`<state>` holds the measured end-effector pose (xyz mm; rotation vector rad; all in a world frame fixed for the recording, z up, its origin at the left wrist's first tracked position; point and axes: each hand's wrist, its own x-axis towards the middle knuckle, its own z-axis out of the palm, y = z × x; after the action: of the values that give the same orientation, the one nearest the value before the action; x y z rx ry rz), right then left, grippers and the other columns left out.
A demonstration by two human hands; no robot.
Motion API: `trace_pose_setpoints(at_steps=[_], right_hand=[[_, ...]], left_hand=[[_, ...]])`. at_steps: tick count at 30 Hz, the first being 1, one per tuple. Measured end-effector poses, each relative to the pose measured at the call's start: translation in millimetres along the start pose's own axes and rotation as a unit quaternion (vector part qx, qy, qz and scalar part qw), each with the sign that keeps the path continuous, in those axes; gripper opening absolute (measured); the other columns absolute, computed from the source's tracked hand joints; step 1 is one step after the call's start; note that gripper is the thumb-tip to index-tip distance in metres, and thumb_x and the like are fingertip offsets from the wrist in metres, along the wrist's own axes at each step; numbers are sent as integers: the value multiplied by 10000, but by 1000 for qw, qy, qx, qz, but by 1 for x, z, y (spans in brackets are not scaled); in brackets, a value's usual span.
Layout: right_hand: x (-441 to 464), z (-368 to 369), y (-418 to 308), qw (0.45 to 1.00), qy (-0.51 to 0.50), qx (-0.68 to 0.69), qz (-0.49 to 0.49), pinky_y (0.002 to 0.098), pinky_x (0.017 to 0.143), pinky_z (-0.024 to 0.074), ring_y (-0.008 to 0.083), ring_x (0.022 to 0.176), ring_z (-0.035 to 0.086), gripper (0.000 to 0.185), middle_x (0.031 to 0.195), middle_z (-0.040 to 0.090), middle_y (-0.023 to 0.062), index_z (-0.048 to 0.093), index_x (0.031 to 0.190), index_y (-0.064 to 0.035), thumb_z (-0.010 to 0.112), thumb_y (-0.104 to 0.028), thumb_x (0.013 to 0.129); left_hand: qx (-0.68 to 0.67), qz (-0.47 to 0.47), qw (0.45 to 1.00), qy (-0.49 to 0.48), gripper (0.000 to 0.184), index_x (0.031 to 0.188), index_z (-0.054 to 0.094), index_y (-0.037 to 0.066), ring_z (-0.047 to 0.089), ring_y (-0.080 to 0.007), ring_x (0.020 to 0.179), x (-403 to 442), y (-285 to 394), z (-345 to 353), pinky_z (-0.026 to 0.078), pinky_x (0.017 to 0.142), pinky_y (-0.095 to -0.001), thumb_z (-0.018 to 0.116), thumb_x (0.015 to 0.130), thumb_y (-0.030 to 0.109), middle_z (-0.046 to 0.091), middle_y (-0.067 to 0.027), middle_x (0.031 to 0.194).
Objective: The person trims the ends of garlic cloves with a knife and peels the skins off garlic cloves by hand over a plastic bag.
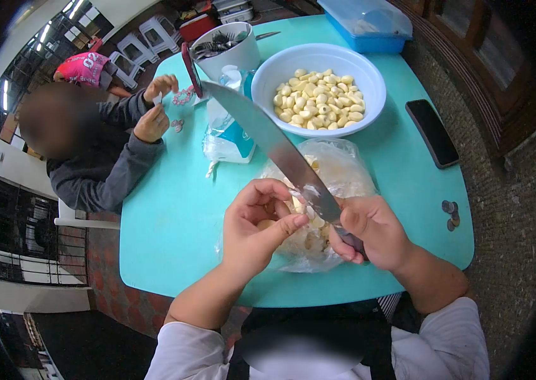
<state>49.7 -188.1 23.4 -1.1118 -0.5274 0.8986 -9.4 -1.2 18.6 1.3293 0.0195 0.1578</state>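
Note:
My right hand (378, 231) is closed round the base of a large knife (280, 155), whose broad blade points up and left. Bits of thin pale skin cling to the blade near my fingers. Close to its edge, my left hand (249, 228) pinches a small garlic clove (299, 205) between thumb and fingers. Below both hands lies a clear plastic bag (347, 168) with more cloves and skins, partly hidden by the hands. Beyond it stands a pale blue basin (372, 88) holding many peeled garlic cloves (318, 98).
On the turquoise table (173, 247) lie a phone (432, 133) and several coins (451, 215) at right. A white bucket (242, 54), a teal-and-white packet (230, 136) and a blue lidded box (369, 28) stand farther back. Another person (100, 145) sits at left, hands over the table.

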Motion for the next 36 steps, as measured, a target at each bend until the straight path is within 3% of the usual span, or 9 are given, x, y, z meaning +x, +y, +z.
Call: trace_pose_setpoints(at_steps=[8, 11, 14, 20, 26, 29, 31, 33, 36], right_hand=[[0, -6, -4, 1000, 12, 8, -17, 174, 378, 300, 35, 413, 389, 469, 536, 469, 1, 560, 1039, 2, 394, -425, 943], [2, -12, -6, 998, 45, -9, -40, 188, 363, 295, 67, 384, 383, 557, 526, 470, 47, 535, 928, 24, 398, -516, 905], [1, -12, -9, 997, 62, -3, -38, 169, 389, 295, 34, 421, 386, 456, 534, 456, -3, 546, 1096, 5, 420, -404, 940], [3, -2, -14, 997, 22, -69, 40, 167, 443, 321, 29, 504, 399, 552, 609, 450, -43, 300, 1369, -10, 476, -303, 935], [3, 3, -11, 996, 57, -62, -2, 173, 487, 341, 19, 541, 390, 603, 668, 475, -44, 263, 1390, -25, 560, -193, 892], [3, 4, -12, 986, 45, -156, -43, 209, 571, 420, 54, 621, 478, 666, 775, 547, 2, 261, 1396, -39, 613, -183, 849], [-2, 3, -22, 966, 19, -254, -31, 238, 652, 460, 90, 711, 547, 699, 873, 597, 49, 263, 1398, -51, 639, -184, 825], [-3, 3, -21, 943, 9, -324, -69, 232, 659, 454, 93, 715, 556, 712, 925, 622, 70, 297, 1384, -47, 664, -210, 795], [4, -1, -3, 910, 24, -368, -190, 187, 607, 415, 65, 640, 514, 742, 937, 628, 73, 348, 1361, -29, 693, -278, 753]], left_hand=[[-38, -45, 997, -42, 254, 979, 550, -2, 526, -52, 654, 2, -1, -6, 407, 521, -166, 668, 754, -16, 630, -111, 1001], [-48, -51, 994, -85, 291, 1011, 541, -4, 535, -63, 669, 4, -2, -11, 411, 502, -170, 666, 749, -19, 620, -140, 1048], [-84, -56, 990, -98, 304, 1036, 530, -1, 543, -74, 690, 4, -1, -11, 415, 495, -173, 654, 758, -9, 618, -143, 1043], [-110, -67, 991, -44, 295, 1037, 525, 4, 533, -80, 669, 6, 2, -7, 414, 488, -182, 655, 774, 27, 621, -107, 953], [-98, -47, 994, -27, 312, 1038, 546, -3, 526, -92, 641, 5, -8, -15, 402, 477, -208, 685, 768, 70, 588, -46, 842], [-93, -43, 994, -42, 313, 1077, 553, -6, 531, -92, 677, 4, -5, -14, 433, 556, -211, 651, 791, 74, 584, -35, 845], [-11, -15, 1000, -12, 311, 1100, 552, -8, 533, -88, 725, 6, -9, -11, 441, 629, -211, 616, 807, 73, 585, -33, 866], [27, -26, 999, -3, 299, 1109, 555, -10, 532, -85, 818, 5, -9, -13, 432, 744, -206, 562, 821, 70, 589, -39, 935], [66, 3, 998, -17, 314, 1113, 553, -11, 537, -88, 837, 4, -2, -9, 435, 734, -206, 584, 813, 76, 589, -52, 989]])
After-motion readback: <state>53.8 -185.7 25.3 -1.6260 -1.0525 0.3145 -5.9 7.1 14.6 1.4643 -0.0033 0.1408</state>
